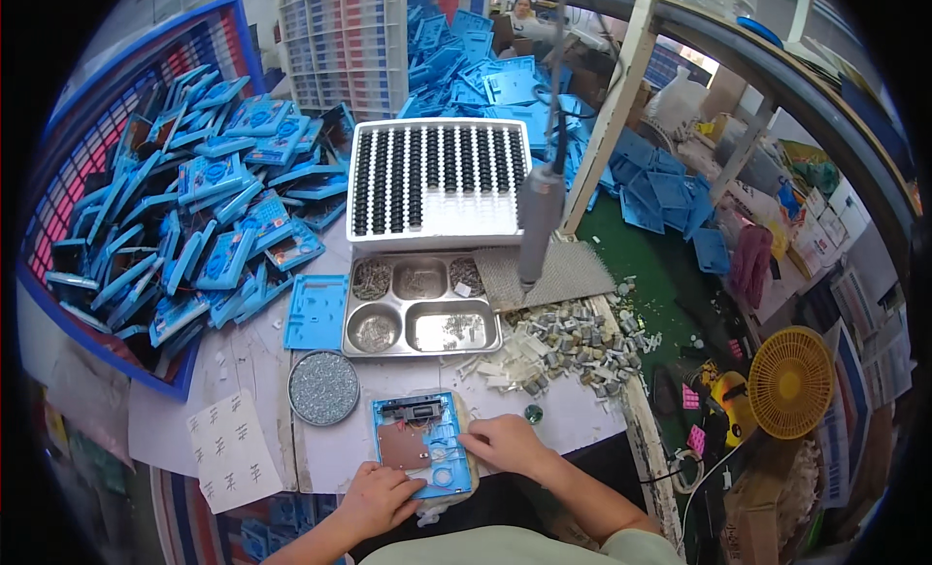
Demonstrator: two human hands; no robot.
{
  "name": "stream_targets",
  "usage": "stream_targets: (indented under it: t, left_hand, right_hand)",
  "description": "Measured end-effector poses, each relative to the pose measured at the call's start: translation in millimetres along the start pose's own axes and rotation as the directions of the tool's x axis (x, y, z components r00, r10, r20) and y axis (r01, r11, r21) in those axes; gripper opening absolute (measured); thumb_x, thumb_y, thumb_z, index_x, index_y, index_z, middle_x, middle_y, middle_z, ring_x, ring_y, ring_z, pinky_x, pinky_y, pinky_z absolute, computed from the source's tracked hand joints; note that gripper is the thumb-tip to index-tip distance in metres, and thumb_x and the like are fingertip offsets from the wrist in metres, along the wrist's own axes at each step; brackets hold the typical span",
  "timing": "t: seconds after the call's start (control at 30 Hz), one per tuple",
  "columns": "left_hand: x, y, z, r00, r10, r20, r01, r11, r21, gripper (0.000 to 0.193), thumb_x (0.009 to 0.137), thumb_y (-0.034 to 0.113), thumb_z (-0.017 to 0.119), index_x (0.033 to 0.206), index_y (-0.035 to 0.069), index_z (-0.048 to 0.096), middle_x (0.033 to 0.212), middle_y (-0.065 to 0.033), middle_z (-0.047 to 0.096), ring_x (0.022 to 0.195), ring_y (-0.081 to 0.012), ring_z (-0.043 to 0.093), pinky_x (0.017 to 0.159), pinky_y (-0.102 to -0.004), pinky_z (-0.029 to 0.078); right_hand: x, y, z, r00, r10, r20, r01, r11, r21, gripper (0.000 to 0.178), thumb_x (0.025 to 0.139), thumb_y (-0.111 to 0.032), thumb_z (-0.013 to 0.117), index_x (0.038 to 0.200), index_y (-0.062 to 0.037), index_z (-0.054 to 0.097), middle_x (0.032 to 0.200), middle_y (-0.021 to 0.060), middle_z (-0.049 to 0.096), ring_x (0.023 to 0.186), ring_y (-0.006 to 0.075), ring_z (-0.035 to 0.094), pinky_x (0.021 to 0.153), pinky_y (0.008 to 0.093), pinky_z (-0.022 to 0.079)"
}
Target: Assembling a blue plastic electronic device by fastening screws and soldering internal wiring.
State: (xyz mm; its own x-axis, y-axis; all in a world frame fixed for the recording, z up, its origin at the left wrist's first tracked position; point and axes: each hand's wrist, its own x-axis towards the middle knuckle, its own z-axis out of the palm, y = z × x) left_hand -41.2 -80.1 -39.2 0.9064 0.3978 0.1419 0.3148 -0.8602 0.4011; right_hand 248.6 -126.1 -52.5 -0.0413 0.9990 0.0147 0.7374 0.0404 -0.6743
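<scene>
The left grip (377,499) is closed over the lower-left corner of the case (446,419), at its 7 o'clock. At 3 o'clock, the right grip (493,442) is drawn narrow, with its fingertips set at the case's right edge; whether a wire is pinched there cannot be told. The case is laid open, blue, on a pale pad (469,410) at the near edge of the bench (602,421). Inside it, a brown board (403,450) is seen at the left, a black part (412,410) at 12 o'clock and a pale ring (444,477) at 5 o'clock.

From the case, a round dish (326,424) filled with small grey pieces is found at 10 o'clock, and a sheet (233,450) marked in black at 9. A blue panel (316,313) is placed near 11, just beside a steel tray (400,311) at 12, whose upper compartments are stocked with small parts. Beyond it, a white tray (476,214) is lined with rows of black pieces. At 1 o'clock a grey driver (541,216) is hung above a mat (573,274); at 2, small metal parts (582,347) are heaped.

Farther out, a crate (249,46) is piled with blue cases (218,177) between 10 and 11, and a yellow fan (791,381) is seen near 3.
</scene>
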Motion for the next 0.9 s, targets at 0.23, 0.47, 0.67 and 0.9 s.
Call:
stream_targets:
  t: [0.23,0.47,0.67,0.9]
  left_hand:
    - [-1.0,4.5,-3.2,0.998,-0.023,-0.064,0.018,0.996,-0.089,0.041,0.085,0.027,0.076,0.123,0.013,0.069,0.097,-0.0037,0.067,0.091,-0.0207,0.066,0.085,-0.0376,0.043]
    - [-0.5,17.8,-20.2,0.967,-0.100,-0.235,0.031,0.959,-0.283,0.046,0.082,0.019,0.080,0.125,0.009,0.067,0.102,-0.0099,0.069,0.093,-0.0287,0.068,0.081,-0.0418,0.051]
    - [8.7,23.1,-26.0,0.949,-0.185,-0.254,0.064,0.906,-0.419,0.050,0.080,0.019,0.080,0.127,0.007,0.066,0.103,-0.0118,0.070,0.086,-0.0305,0.068,0.074,-0.0392,0.054]
    - [33.4,25.4,-33.4,0.955,-0.069,-0.289,-0.041,0.933,-0.359,0.052,0.078,0.010,0.080,0.128,0.006,0.066,0.098,-0.0100,0.069,0.073,-0.0235,0.065,0.066,-0.0346,0.053]
  right_hand:
    - [-38.4,-27.6,-40.8,0.965,0.070,-0.253,0.038,0.916,0.398,0.015,0.089,-0.014,0.076,0.084,-0.0020,0.070,0.063,0.0059,0.063,0.053,0.0127,0.057,0.052,0.0284,0.044]
    - [-46.8,-50.0,-77.1,0.966,-0.256,-0.042,0.156,0.441,0.884,0.010,0.085,-0.003,0.077,0.092,0.0015,0.071,0.078,0.0027,0.067,0.068,0.0089,0.059,0.063,0.0249,0.047]
    - [-17.5,-83.9,-64.0,0.711,-0.688,0.142,-0.100,0.102,0.990,0.104,0.067,-0.055,0.091,0.145,-0.0025,0.047,0.129,0.0107,0.057,0.109,0.0275,0.059,0.094,0.0374,0.048]
    - [7.9,-180.0,-74.1,0.099,-0.958,0.268,0.338,0.286,0.897,0.086,0.070,-0.056,0.089,0.128,-0.0035,0.054,0.103,0.0096,0.063,0.095,0.0246,0.064,0.083,0.0380,0.049]
